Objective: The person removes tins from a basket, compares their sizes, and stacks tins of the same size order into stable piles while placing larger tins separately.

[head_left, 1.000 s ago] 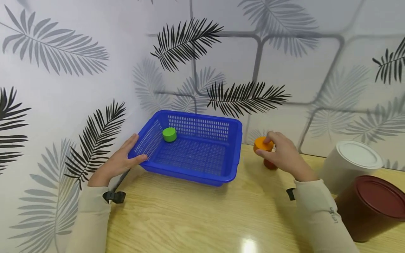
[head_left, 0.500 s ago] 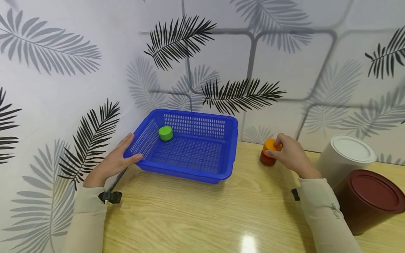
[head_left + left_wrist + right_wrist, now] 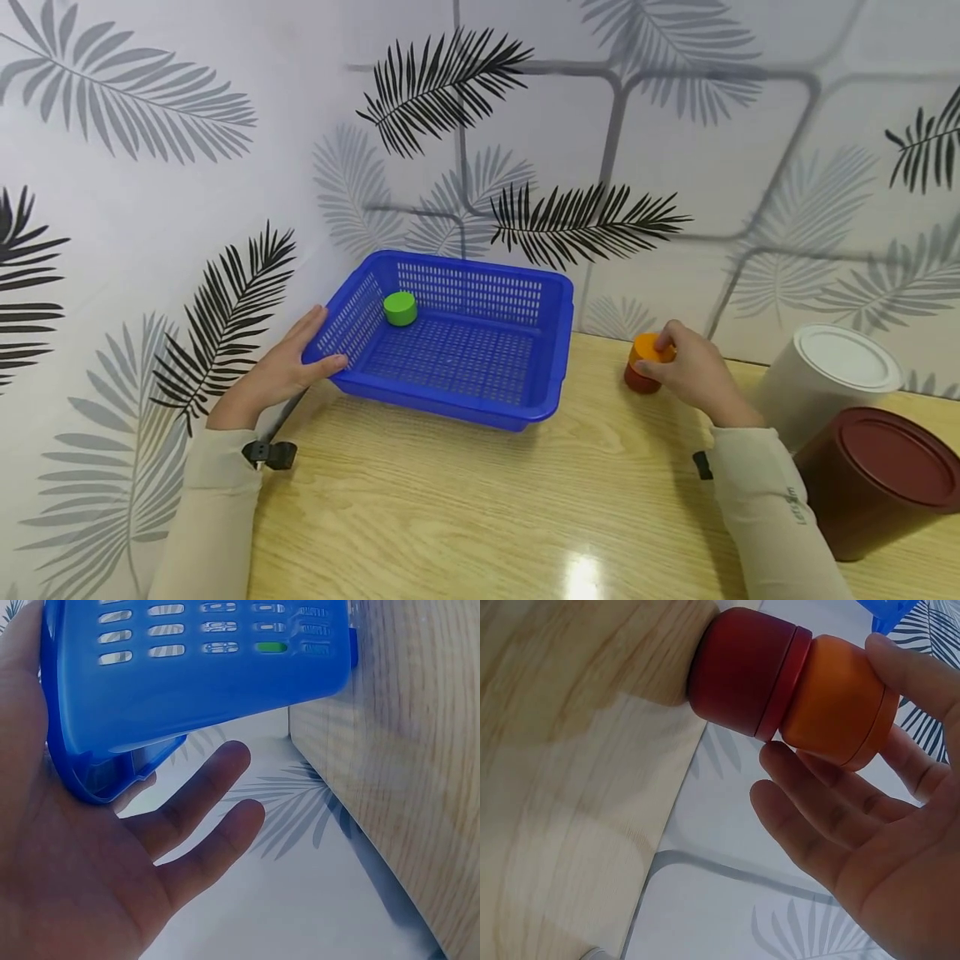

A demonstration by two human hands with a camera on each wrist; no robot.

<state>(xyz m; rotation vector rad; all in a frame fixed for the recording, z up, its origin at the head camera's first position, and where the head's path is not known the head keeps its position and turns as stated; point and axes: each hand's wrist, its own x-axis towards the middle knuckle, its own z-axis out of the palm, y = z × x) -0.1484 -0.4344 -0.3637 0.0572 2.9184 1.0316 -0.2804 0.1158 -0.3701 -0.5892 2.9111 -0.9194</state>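
In the head view, my right hand (image 3: 693, 367) pinches a small round orange jar (image 3: 647, 347) between thumb and fingers. That jar sits against the lid of a similar dark red jar (image 3: 641, 382), which stands on the table. The right wrist view shows the orange jar (image 3: 834, 701) lined up end to end with the red jar (image 3: 742, 671), slightly offset. My left hand (image 3: 273, 371) rests at the near left corner of a blue plastic basket (image 3: 450, 404), its fingers spread and fairly straight along the rim. A green round jar (image 3: 401, 308) lies inside, at the basket's back left.
A white canister (image 3: 832, 383) and a dark brown canister (image 3: 873, 483) with a maroon lid stand at the right, beside my right forearm. Leaf-patterned wall covering (image 3: 555, 125) closes off the back and left of the wooden table (image 3: 450, 508).
My right hand has moved the orange jar a little right and down, from beside and above the red jar to right on top of it. The left hand stays at the basket.
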